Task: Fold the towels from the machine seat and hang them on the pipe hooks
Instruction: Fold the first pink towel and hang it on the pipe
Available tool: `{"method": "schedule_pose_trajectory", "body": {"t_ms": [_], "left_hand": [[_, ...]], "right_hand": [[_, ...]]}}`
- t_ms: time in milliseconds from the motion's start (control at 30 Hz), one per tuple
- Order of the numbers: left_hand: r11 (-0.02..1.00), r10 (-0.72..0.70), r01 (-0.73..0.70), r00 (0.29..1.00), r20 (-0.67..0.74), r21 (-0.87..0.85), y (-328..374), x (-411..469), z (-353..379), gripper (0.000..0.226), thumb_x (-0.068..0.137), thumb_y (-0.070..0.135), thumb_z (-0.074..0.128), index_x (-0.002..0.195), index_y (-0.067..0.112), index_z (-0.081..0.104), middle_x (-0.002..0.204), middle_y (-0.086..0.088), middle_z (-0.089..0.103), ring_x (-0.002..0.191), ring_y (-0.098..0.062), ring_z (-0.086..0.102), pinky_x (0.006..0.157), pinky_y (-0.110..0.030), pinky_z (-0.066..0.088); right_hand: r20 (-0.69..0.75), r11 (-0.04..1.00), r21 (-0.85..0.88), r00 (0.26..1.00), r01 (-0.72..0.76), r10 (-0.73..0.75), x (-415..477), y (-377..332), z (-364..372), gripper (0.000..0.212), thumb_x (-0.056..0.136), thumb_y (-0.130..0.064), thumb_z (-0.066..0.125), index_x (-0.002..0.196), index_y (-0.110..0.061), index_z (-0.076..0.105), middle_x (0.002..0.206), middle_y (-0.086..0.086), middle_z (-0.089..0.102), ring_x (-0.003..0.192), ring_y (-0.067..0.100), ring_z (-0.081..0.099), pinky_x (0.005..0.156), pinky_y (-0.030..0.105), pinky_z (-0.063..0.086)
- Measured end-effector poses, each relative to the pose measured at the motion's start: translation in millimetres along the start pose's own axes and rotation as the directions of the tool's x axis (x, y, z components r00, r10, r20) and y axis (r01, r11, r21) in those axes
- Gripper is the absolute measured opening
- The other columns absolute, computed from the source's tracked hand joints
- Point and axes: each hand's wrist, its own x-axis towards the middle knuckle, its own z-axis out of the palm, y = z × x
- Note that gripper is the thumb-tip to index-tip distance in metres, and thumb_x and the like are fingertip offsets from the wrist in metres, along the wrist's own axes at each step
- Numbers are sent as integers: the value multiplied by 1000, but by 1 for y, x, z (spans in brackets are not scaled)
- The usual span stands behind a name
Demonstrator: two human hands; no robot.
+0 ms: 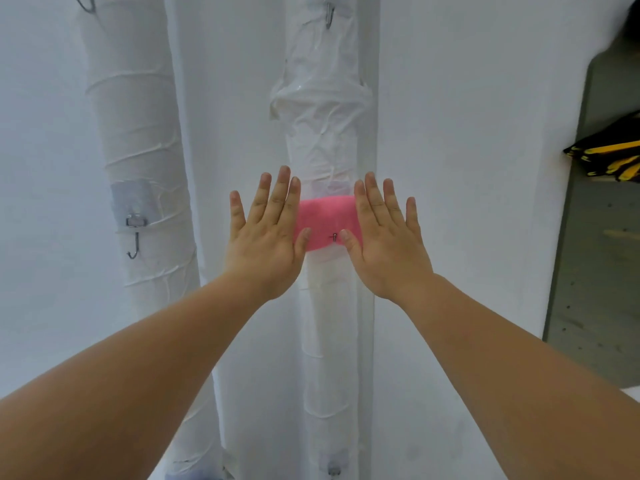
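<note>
A folded pink towel (pixel 325 220) hangs on a small metal hook (pixel 334 236) of the right white-wrapped pipe (pixel 323 109). My left hand (pixel 268 233) lies flat with fingers spread over the towel's left end, thumb touching the cloth. My right hand (pixel 384 237) lies flat over the towel's right end, thumb tip beside the hook. Neither hand grips anything. The towel's ends are hidden behind my hands.
A second wrapped pipe (pixel 138 150) stands to the left with a bare hook (pixel 133 244) on a grey plate. More hooks sit higher (pixel 328 15) and lower (pixel 334 471) on the right pipe. A grey panel (pixel 595 237) and black-yellow straps (pixel 613 157) are at right.
</note>
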Motion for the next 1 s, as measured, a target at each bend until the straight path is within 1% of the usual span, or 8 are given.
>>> {"method": "schedule_pose_trajectory", "body": {"t_ms": [200, 300, 433, 567, 667, 767, 867, 1000], "left_hand": [[999, -5, 5, 1000, 2, -33, -42, -35, -1, 75, 100, 59, 28, 161, 26, 1, 170, -5, -9, 157, -27, -8, 124, -57, -7], [997, 26, -25, 999, 22, -70, -72, -59, 10, 77, 96, 60, 34, 161, 27, 9, 171, -5, -3, 157, -28, -4, 124, -58, -2], [980, 148, -150, 989, -22, -132, -126, -101, 24, 75, 96, 59, 34, 161, 24, 17, 171, -6, 3, 157, -28, 0, 124, -58, 3], [919, 315, -329, 944, -96, -216, -200, -156, 44, 74, 94, 55, 42, 158, 20, 28, 169, -9, 15, 156, -32, 13, 123, -61, 9], [878, 385, -392, 919, -83, -274, -257, -189, 52, 74, 92, 55, 43, 156, 20, 31, 168, -11, 18, 155, -33, 15, 123, -61, 8], [851, 417, -381, 908, 24, -362, -301, -215, 44, 76, 92, 57, 43, 158, 23, 26, 169, -11, 12, 156, -34, 10, 123, -61, 5], [828, 453, -372, 884, 111, -420, -331, -230, 35, 79, 92, 59, 44, 159, 25, 21, 170, -10, 4, 156, -34, 1, 123, -62, 2], [769, 478, -319, 862, 167, -555, -350, -250, 27, 77, 93, 57, 47, 159, 26, 21, 170, -8, 1, 156, -33, 0, 124, -59, 1]], "right_hand": [[35, 999, -35, 999, -38, 39, -17, -46, 6, 71, 103, -57, 18, 158, -29, -16, 167, 1, -24, 152, 25, -25, 124, 54, -10], [45, 993, -76, 995, -90, 94, -27, -79, 19, 72, 100, -59, 21, 159, -32, -12, 169, 5, -17, 154, 27, -19, 124, 53, -9], [46, 974, -158, 984, -161, 170, -52, -133, 43, 75, 101, -58, 21, 160, -26, -12, 168, 3, -19, 155, 24, -19, 124, 54, -8], [36, 934, -259, 964, -245, 262, -92, -205, 64, 74, 101, -57, 22, 161, -24, -7, 169, 3, -16, 155, 26, -18, 124, 57, -3], [2, 880, -301, 922, -368, 387, -122, -277, 76, 72, 102, -57, 20, 161, -23, -4, 169, 4, -14, 155, 25, -16, 125, 55, -4], [32, 804, -316, 842, -503, 539, -150, -351, 88, 72, 101, -60, 17, 161, -26, -4, 169, 4, -14, 155, 25, -16, 124, 55, -4], [89, 738, -394, 777, -547, 623, -166, -407, 88, 74, 97, -65, 12, 159, -30, -7, 169, 3, -16, 155, 25, -17, 124, 55, -4], [114, 690, -433, 724, -579, 680, -182, -459, 82, 80, 89, -69, 3, 160, -33, -5, 169, 2, -16, 155, 24, -17, 124, 53, -8]]}}
